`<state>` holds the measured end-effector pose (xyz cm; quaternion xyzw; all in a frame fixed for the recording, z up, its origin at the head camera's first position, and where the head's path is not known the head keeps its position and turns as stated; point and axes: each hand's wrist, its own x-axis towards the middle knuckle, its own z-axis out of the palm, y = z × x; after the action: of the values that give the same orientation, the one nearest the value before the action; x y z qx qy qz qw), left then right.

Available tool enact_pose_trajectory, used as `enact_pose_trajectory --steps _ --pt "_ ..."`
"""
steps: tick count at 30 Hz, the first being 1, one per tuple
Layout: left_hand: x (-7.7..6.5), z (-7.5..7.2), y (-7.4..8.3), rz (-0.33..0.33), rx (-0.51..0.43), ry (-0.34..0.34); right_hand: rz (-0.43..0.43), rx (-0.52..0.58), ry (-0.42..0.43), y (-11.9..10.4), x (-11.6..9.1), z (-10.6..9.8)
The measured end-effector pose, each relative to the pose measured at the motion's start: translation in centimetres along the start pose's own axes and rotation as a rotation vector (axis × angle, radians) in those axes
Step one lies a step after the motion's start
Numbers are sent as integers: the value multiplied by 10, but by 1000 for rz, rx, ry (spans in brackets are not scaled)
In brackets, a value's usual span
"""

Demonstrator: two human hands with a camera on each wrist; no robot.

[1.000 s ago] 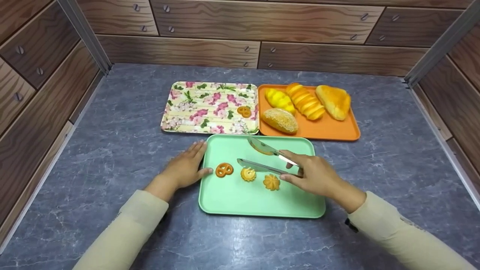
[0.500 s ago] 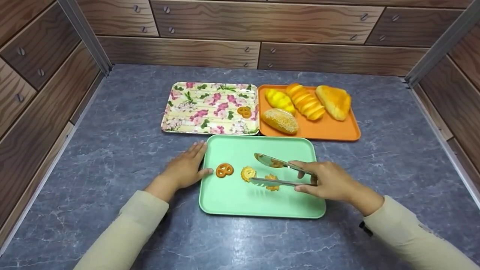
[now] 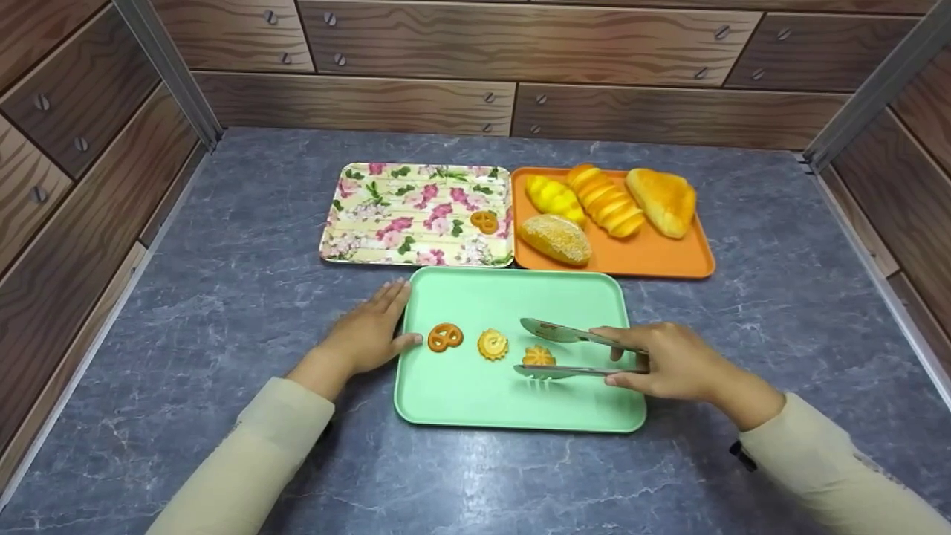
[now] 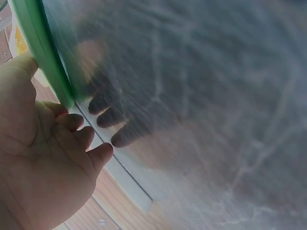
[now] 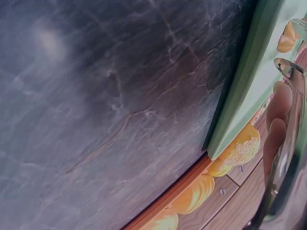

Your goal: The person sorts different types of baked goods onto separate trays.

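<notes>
From the head view, a left hand [image 3: 368, 331] lies at the left edge of a green tray [image 3: 475, 401], its fingers extended and its thumb over the rim; a right hand [image 3: 672, 362] pinches a pair of metal tongs [image 3: 559, 332], whose arms stand apart; between those arms sits a flower-shaped cookie [image 3: 539, 354], its near edge covered by the lower arm, and I cannot tell whether they touch; to its left lie a round cookie [image 3: 492, 345] and a pretzel [image 3: 444, 338]; beyond are a flowered tray [image 3: 401, 204] bearing another pretzel [image 3: 484, 221], and an orange tray [image 3: 646, 256] with four breads [image 3: 605, 202].

From the left wrist, the thumb rests on the green rim, while the other fingers are slightly bent beside it; the glossy table mirrors them.

From the right wrist, two fingers lie along the tongs; a partly hidden cookie shows near the tips, which one I cannot tell; some of the breads line the bottom.
</notes>
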<state>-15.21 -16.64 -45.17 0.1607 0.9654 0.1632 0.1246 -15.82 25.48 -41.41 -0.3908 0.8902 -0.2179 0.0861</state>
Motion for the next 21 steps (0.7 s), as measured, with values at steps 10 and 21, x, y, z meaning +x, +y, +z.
enact_pose_trajectory --steps 10,21 --pt "1 2 -2 7 14 10 1 -15 -4 -2 -2 -1" --pt "1 3 -1 13 8 29 -14 -35 13 -4 -2 0"
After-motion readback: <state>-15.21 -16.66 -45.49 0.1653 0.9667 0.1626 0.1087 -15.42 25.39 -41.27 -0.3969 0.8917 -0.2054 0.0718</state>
